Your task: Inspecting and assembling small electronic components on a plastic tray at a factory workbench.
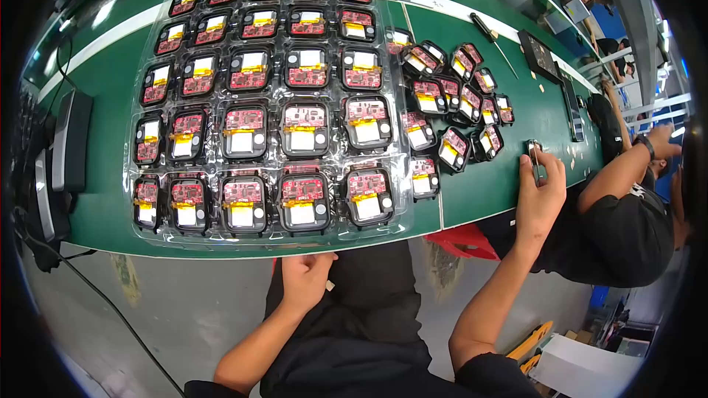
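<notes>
The person's dark-clothed lap fills the lower middle of the view, with both bare forearms rising from it. The left hand (pixel 306 274) rests just below the near edge of the green worktop (pixel 509 177), its fingers curled loosely inward; a small pale scrap shows at its right side, but whether the grip actually holds it cannot be told. This hand sits directly under the near rim of the clear plastic tray (pixel 402 177), not quite touching it as far as the view shows.

The right hand (pixel 540 195) reaches up over the worktop edge, well to the right of the tray. Its grip is closed around a small dark device (pixel 536 158), thumb and fingers pinching it from both sides so that the device stands upright above the knuckles, its upper end showing free.

The tray lies flat on the worktop and holds five rows of small black housings with red circuit boards (pixel 304 191), each in its own pocket, with yellow tape strips and white patches showing. Between the tray and the right hand, a loose heap of like housings (pixel 453 99) lies on the bare green surface, some tilted and overlapping. The held device is just to the right of this heap's nearest pieces.

Farther back lie a screwdriver (pixel 493 35) and a flat black tablet-like panel (pixel 540 55). Another person in a black shirt (pixel 627 228) sits at the right.
</notes>
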A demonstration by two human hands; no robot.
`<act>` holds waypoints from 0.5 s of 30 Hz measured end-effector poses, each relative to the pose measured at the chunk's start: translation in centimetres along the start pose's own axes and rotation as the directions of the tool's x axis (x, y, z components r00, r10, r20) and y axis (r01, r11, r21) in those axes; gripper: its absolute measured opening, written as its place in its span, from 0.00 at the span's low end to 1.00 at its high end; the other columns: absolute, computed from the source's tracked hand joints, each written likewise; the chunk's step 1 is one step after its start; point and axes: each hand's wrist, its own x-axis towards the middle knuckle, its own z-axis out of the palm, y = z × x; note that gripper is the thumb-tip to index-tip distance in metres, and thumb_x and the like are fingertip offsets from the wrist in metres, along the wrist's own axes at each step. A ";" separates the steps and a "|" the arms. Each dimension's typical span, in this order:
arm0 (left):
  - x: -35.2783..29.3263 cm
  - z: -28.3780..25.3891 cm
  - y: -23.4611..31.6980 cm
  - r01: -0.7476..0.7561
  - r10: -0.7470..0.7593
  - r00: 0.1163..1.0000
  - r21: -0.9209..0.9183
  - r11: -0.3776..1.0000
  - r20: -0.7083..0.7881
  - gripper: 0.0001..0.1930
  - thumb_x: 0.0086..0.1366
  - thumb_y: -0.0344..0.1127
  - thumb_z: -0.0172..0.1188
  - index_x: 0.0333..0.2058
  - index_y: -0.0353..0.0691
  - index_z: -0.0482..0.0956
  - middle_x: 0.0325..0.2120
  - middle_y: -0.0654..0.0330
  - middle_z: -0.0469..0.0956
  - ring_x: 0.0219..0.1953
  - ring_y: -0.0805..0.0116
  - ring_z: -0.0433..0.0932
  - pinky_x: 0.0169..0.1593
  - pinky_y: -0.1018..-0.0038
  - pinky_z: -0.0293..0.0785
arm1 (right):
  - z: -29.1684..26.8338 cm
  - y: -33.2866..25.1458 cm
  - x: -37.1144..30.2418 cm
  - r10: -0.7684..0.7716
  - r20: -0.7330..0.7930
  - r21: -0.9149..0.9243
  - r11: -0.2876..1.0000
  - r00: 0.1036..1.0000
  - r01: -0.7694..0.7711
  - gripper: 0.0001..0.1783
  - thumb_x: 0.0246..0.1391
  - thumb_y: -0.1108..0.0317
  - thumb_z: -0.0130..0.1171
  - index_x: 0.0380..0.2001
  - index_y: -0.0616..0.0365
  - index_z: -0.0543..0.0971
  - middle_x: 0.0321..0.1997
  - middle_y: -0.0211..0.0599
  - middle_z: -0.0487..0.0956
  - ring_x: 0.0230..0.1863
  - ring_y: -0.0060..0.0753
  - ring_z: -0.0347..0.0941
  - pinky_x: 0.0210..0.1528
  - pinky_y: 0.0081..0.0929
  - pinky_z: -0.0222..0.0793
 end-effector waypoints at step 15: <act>0.1 0.1 1.7 0.012 -0.010 0.999 -0.076 0.997 0.036 0.07 0.66 0.21 0.55 0.41 0.32 0.79 0.35 0.59 0.81 0.35 0.77 0.78 0.44 0.74 0.77 | -2.7 -1.3 -4.8 -0.202 0.216 0.468 0.880 0.955 0.080 0.16 0.43 0.78 0.72 0.35 0.62 0.76 0.38 0.34 0.77 0.29 0.18 0.70 0.28 0.18 0.66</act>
